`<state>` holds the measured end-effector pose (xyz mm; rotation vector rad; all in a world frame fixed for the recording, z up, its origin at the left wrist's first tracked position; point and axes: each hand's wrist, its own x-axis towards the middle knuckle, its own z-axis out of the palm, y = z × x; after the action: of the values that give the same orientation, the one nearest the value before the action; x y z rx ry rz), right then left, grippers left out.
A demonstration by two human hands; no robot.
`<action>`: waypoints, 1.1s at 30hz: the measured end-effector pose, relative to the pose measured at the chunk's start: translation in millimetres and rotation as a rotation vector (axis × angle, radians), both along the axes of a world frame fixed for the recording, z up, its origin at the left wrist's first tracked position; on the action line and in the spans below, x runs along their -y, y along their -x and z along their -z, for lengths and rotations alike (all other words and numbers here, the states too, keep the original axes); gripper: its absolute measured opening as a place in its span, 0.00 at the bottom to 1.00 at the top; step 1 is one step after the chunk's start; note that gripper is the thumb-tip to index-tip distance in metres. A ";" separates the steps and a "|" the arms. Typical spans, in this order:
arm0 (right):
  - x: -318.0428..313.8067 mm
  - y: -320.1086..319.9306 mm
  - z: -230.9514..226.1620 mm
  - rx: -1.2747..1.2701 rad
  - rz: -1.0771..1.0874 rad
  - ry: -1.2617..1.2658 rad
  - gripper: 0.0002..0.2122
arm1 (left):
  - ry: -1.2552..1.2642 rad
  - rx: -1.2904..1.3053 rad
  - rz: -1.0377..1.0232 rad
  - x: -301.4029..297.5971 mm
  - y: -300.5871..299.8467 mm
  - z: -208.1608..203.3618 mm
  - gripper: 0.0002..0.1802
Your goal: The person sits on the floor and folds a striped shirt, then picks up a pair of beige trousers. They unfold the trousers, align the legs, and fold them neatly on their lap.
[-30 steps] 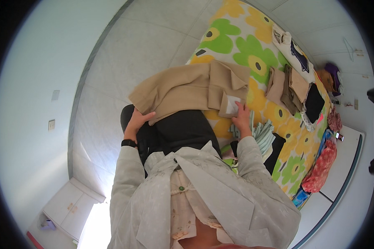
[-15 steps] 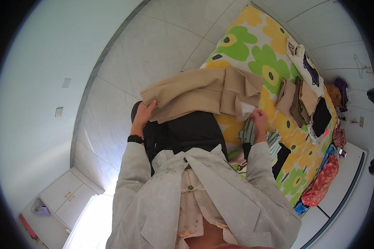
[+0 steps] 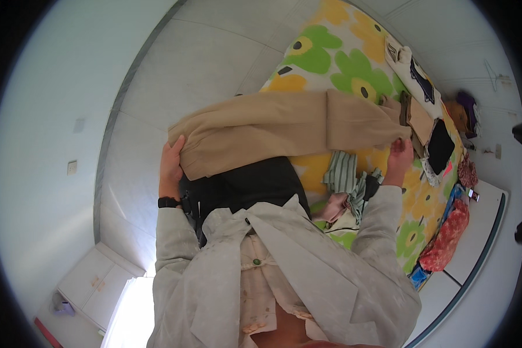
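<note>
I hold a tan pair of trousers (image 3: 272,127) stretched out lengthwise in front of me. My left hand (image 3: 171,165) grips one end of it over the floor. My right hand (image 3: 399,158) grips the other end above the bed with the yellow-and-green flowered cover (image 3: 330,52). A striped grey-green garment (image 3: 342,174) and a pink one (image 3: 330,207) lie crumpled on the bed just below the trousers, next to my right forearm.
Folded clothes in tan, black and white (image 3: 423,116) lie in a row along the bed's far side. A red patterned cloth (image 3: 446,238) lies at the bed's right edge. A low white cabinet (image 3: 93,284) stands at lower left on the pale tiled floor (image 3: 197,64).
The trousers were bunched and folded before; now they are pulled out long between my hands. My right hand moved further right and my left hand rose to the left end.
</note>
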<state>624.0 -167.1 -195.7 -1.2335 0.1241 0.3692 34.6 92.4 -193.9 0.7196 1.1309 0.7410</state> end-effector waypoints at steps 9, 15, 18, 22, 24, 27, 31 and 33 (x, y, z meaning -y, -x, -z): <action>-7.8 -0.8 -4.6 0.154 0.006 0.120 0.08 | -0.081 -0.186 0.011 36.5 5.1 50.2 0.31; -19.7 -30.2 -31.8 0.410 0.038 -0.022 0.14 | -0.155 -0.358 0.000 39.0 4.3 59.1 0.32; -22.1 -22.7 -8.6 0.489 0.054 0.300 0.16 | -0.198 -0.467 -0.019 39.4 0.4 58.2 0.33; -23.2 40.8 46.0 0.271 -0.456 0.357 0.14 | -0.301 -0.644 -0.048 41.5 -6.7 53.0 0.37; -21.6 94.0 65.2 -0.092 -0.722 0.309 0.10 | -0.318 -0.566 -0.036 43.8 -10.1 49.5 0.40; -26.9 162.0 84.9 -0.348 -1.021 0.562 0.09 | -0.307 -0.494 -0.027 47.3 -13.7 41.6 0.43; -37.1 217.6 93.9 -0.063 -1.117 0.779 0.15 | -0.302 -0.404 -0.060 41.5 -15.8 23.4 0.33; -43.5 229.8 82.4 0.632 -1.136 0.906 0.19 | -0.195 -0.273 0.027 34.0 -14.3 8.0 0.25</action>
<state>394.2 -123.6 -278.1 -2.1910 -1.1110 0.9268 49.0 58.4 -201.9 1.0221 1.3033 0.7520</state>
